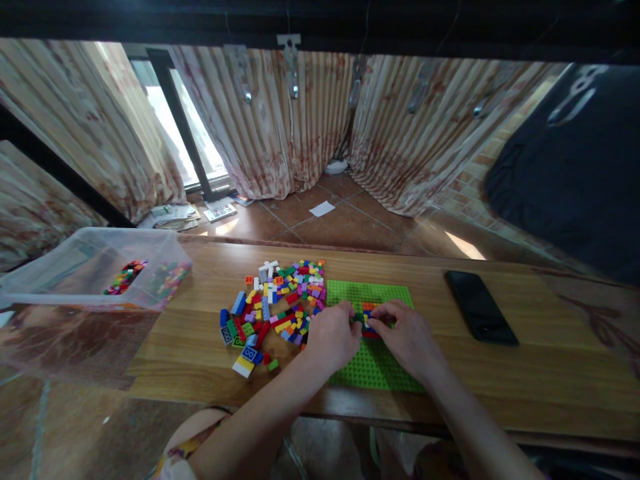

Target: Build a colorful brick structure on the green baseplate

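A green studded baseplate (373, 370) lies on the wooden table. On it stands a small build of toy bricks (370, 307) in orange, yellow, blue and red, partly covered by my fingers. My left hand (335, 335) is at the build's left side, its fingers curled closed; what they hold is hidden. From the right, my right hand (406, 335) reaches over the plate, thumb and forefinger closed on the build's right part. A spread of loose toy bricks (265, 310) in many colours lies left of the plate, close by my left hand.
At the table's left end stands a clear plastic bin (95, 267) with more bricks inside. A black phone (480, 308) lies right of the baseplate. Beyond the table (550, 373), papers (220, 212) lie on the tiled floor by striped curtains (280, 133). A dark bar crosses the top.
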{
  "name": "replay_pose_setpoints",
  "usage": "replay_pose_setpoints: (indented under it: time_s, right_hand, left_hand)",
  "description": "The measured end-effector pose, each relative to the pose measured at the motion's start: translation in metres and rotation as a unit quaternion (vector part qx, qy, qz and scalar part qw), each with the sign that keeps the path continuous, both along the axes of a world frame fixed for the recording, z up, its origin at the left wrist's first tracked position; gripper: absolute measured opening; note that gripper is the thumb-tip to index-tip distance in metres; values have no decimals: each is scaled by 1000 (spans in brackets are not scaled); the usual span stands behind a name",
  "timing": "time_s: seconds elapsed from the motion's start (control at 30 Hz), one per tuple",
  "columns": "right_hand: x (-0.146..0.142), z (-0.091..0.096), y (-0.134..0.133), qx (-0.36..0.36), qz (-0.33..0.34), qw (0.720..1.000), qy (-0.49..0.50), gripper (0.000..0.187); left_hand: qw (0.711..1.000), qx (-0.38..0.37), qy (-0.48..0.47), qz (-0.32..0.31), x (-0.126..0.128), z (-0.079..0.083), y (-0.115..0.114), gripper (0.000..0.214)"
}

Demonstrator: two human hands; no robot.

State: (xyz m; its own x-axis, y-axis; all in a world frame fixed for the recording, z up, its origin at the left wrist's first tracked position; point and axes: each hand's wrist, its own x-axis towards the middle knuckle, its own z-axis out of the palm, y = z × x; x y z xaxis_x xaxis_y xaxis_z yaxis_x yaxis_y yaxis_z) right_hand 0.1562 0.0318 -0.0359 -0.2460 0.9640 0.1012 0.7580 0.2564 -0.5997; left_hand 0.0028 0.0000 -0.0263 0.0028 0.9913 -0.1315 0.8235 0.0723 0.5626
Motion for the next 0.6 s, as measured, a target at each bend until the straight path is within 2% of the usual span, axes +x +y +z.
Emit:
replay_pose_setpoints:
  time_s: [0.6]
  right_hand:
    - [-1,2,5,6,31,999,-23,15]
  left_hand:
    - [1000,-4,11,-8,-1,1,-1,20]
